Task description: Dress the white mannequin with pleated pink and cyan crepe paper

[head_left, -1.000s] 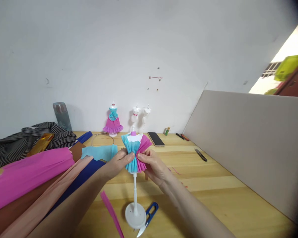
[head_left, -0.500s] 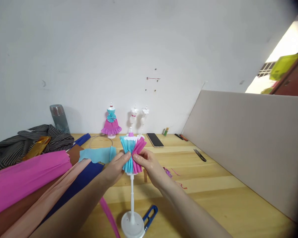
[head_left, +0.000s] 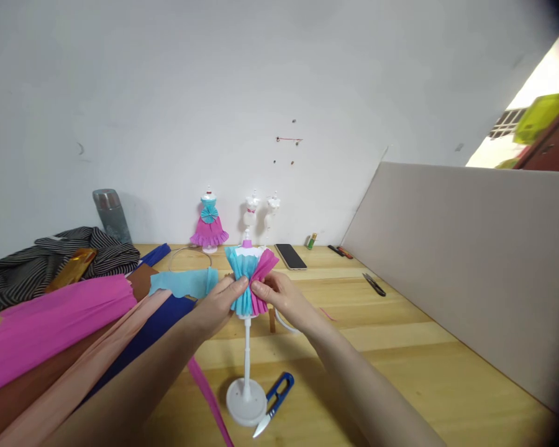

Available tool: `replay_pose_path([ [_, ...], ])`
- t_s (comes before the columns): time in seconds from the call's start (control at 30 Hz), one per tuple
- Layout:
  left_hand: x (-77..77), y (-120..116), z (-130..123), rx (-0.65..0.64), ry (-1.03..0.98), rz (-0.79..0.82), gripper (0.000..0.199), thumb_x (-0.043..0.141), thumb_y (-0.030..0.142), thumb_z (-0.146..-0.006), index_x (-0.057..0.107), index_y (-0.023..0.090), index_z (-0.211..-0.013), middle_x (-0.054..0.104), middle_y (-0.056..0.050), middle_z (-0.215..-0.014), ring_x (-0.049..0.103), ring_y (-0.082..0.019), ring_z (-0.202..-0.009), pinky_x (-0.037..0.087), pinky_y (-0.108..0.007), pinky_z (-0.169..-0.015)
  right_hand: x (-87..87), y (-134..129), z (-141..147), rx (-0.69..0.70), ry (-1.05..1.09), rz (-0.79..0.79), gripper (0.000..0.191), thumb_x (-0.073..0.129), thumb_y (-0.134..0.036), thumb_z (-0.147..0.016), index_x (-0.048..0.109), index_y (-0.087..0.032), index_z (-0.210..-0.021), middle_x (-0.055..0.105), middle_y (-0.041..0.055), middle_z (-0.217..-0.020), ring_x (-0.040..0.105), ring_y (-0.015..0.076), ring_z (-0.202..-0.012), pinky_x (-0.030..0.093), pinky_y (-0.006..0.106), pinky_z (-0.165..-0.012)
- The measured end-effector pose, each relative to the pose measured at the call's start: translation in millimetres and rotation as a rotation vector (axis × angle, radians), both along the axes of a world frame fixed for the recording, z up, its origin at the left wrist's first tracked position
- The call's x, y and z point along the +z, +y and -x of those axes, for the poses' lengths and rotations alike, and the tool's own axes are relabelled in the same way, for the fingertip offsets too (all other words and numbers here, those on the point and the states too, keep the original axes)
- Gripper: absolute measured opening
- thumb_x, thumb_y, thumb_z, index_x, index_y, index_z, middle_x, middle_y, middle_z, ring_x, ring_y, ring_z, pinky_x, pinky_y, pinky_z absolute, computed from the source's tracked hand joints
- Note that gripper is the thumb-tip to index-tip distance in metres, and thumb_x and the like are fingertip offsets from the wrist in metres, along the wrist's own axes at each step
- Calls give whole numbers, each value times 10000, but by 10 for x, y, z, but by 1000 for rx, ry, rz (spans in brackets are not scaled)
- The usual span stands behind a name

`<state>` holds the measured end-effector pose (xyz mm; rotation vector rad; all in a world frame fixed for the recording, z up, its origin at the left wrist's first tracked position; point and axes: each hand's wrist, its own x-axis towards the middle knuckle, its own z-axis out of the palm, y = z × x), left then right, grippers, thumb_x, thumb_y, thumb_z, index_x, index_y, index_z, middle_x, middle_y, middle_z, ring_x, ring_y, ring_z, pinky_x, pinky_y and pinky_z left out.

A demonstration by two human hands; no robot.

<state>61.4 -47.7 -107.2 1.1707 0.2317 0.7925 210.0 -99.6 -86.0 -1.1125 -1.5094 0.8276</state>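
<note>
A small white dress-form mannequin (head_left: 246, 354) stands upright before me on a thin pole and round base. Pleated crepe paper wraps its torso: blue crepe paper (head_left: 243, 267) on the left, magenta crepe paper (head_left: 263, 267) on the right, fanned out at the top. At the waist, my left hand (head_left: 220, 302) pinches the blue pleats. My right hand (head_left: 286, 297) pinches the magenta pleats, its thumb close to the left thumb. The fingers behind the paper are mostly hidden. Blue-handled thread snips (head_left: 278, 394) lie beside the base.
Crepe paper sheets (head_left: 60, 304) and striped cloth (head_left: 93, 248) cover the left side, near a flask (head_left: 110, 216). A dressed mannequin (head_left: 209, 223) and two bare mannequins (head_left: 251, 211) stand by the wall. A phone (head_left: 290, 256) and black scissors (head_left: 375, 284) lie right, before a white partition (head_left: 447, 236).
The view has shifted slightly, so things sit higher in it and the snips' blade shows. Both hands keep their pinch at the waist; the magenta top flares a little more to the right.
</note>
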Motion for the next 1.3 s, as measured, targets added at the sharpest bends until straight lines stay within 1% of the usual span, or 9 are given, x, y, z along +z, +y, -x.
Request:
replay_pose_path([
  [0.17,37,-27,-13,17,-42,11,402,639,422,-823,647,142,-1111,697,-91,-1024,599,-271,-1042,419,-386,-935,9,-27,12,-164,-136,-81,364,664,-509,-745,543,-183,-638,477,-36,-558,402,111,-541,295,239,-506],
  [0.3,36,-28,-31,60,-46,41,390,650,415,-814,652,123,-1073,699,-95,-967,612,-264,-991,442,-358,-868,-11,-38,67,-321,-122,-155,369,700,-459,-716,449,-206,-618,450,-51,-556,375,104,-527,274,239,-501],
  [0.4,31,-7,-35,60,-54,37,383,660,417,-804,649,125,-1052,697,-86,-925,627,-239,-912,456,-328,-800,-25,-50,115,-386,-126,-214,371,712,-405,-708,405,-218,-618,410,-65,-544,345,96,-510,270,241,-497],
  [0.5,28,14,-24,67,-27,8,363,629,413,-829,638,127,-1053,683,-73,-890,627,-199,-804,461,-298,-717,-31,-78,165,-435,-218,-287,318,674,-344,-745,410,-217,-620,368,-69,-541,337,95,-506,278,247,-505],
  [0.63,8,24,-4,103,33,-64,360,586,418,-855,625,130,-1069,654,-51,-849,602,-179,-785,449,-273,-683,-26,-118,212,-441,-263,-351,295,642,-307,-774,417,-209,-611,390,-60,-559,363,93,-517,300,238,-508],
  [0.8,-48,18,-1,196,79,-161,353,601,448,-832,638,136,-993,648,-55,-897,582,-211,-903,444,-287,-759,14,-173,242,-440,-256,-427,158,608,-229,-783,488,-196,-685,405,-61,-583,401,97,-537,348,229,-524],
  [0.93,-58,-2,20,275,110,-191,345,600,472,-824,636,148,-937,634,-40,-842,573,-209,-880,438,-300,-786,45,-212,257,-433,-309,-539,90,572,-213,-822,534,-184,-746,460,-30,-636,455,117,-596,385,248,-568],
  [1.03,-28,-25,50,289,156,-257,347,578,491,-835,624,154,-898,606,-30,-822,558,-196,-845,438,-301,-786,47,-217,263,-432,-303,-541,93,585,-229,-821,530,-183,-762,465,-25,-647,441,108,-557,371,237,-515],
  [1.3,12,-58,73,268,230,-362,381,519,510,-865,603,160,-989,600,-40,-902,546,-204,-897,433,-304,-807,65,-240,290,-483,-281,-509,154,570,-238,-833,518,-180,-700,474,-32,-589,431,94,-509,359,218,-476],
])
